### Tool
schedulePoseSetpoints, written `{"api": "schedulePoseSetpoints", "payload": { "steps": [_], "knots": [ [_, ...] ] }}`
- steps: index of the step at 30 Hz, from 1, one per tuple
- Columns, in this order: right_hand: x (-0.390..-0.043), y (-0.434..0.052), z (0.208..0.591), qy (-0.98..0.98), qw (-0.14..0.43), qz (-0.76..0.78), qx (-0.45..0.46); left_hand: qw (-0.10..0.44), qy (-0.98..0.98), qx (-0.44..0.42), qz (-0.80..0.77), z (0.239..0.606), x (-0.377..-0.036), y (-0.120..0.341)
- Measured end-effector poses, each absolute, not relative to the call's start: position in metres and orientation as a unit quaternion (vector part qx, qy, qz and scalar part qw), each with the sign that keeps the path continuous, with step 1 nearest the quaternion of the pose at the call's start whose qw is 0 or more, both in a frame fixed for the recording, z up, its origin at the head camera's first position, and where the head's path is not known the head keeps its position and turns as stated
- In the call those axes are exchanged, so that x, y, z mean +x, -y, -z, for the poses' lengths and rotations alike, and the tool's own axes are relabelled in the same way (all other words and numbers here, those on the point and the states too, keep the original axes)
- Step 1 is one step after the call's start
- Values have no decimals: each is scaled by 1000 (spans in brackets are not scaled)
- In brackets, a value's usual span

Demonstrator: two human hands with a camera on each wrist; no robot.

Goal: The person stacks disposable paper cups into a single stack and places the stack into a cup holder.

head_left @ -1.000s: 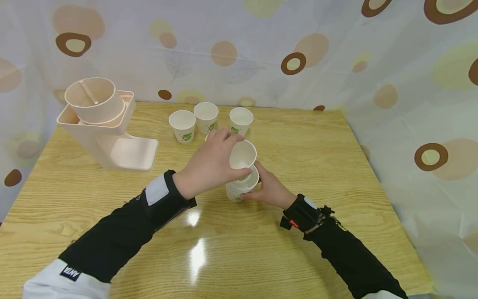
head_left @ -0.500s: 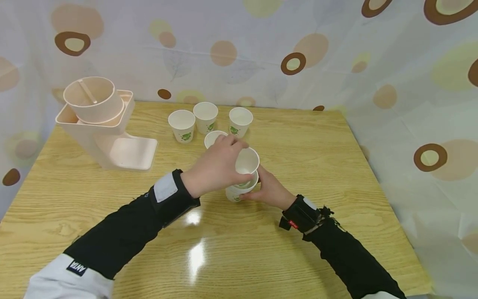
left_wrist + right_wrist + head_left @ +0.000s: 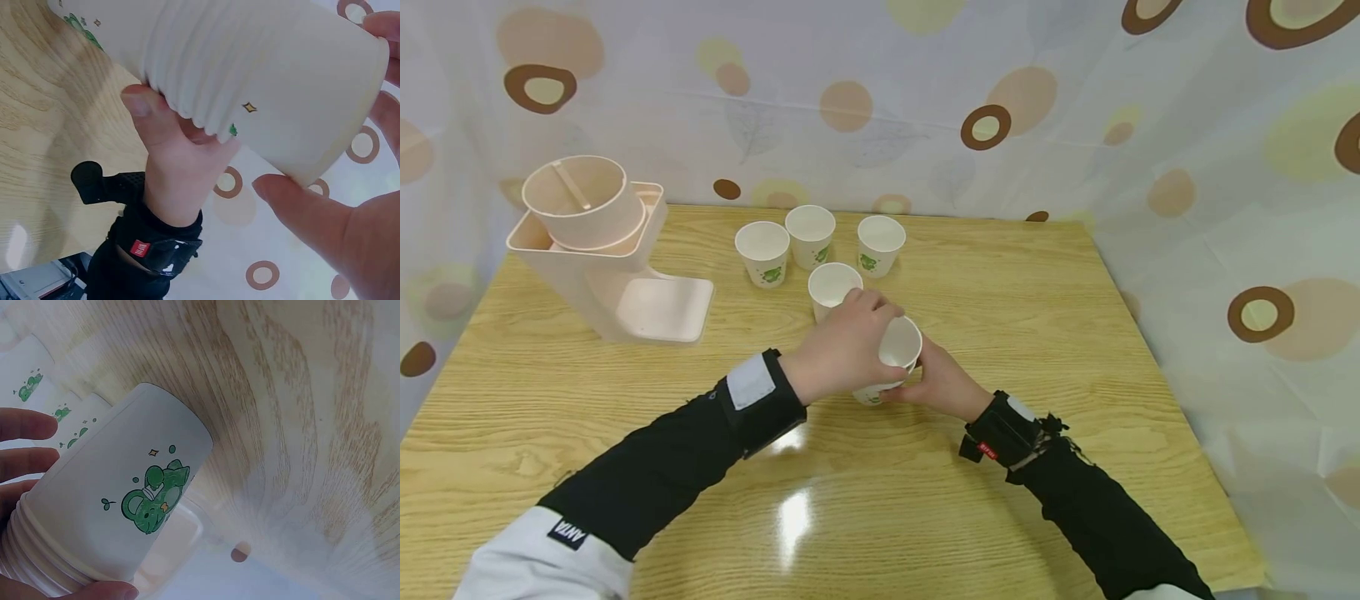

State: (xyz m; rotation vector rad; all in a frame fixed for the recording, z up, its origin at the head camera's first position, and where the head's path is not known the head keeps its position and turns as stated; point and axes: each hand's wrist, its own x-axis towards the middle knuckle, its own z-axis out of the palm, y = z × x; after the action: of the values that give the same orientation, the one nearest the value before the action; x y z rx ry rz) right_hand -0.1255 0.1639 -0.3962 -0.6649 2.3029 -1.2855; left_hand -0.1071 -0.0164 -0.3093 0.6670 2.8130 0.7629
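A stack of white paper cups [image 3: 891, 367] with a green print stands on the wooden table [image 3: 1000, 292], near its middle. My left hand [image 3: 859, 343] grips the top cup from above and the left, seated deep in the stack. My right hand [image 3: 928, 377] holds the lower cups from the right. In the left wrist view the stack [image 3: 250, 75] shows several ridged rims, with the right thumb [image 3: 169, 144] against them. The right wrist view shows the bottom cup [image 3: 125, 500] and its green bear print.
A single cup [image 3: 832, 287] stands just behind my left hand. Three more cups [image 3: 810, 233] stand in a row near the back edge. A pale pink cup dispenser [image 3: 602, 242] sits at the back left. A spotted curtain [image 3: 1075, 125] hangs behind and to the right.
My left hand has pushed the top cup down into the stack, so it no longer stands high above it. The single cup behind has come into view. My right hand has stayed put.
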Motion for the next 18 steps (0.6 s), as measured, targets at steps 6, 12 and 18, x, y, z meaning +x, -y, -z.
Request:
{"api": "schedulePoseSetpoints", "payload": {
  "steps": [6, 12, 18],
  "knots": [
    [-125, -163, 395, -824, 205, 468, -243, 88, -938, 233, -240, 315, -109, 15],
    [-125, -164, 394, -829, 203, 464, -239, 92, -930, 256, -245, 318, -111, 17],
    [-125, -164, 393, -837, 201, 452, -235, 102, -927, 269, -239, 321, -113, 17]
  ]
}}
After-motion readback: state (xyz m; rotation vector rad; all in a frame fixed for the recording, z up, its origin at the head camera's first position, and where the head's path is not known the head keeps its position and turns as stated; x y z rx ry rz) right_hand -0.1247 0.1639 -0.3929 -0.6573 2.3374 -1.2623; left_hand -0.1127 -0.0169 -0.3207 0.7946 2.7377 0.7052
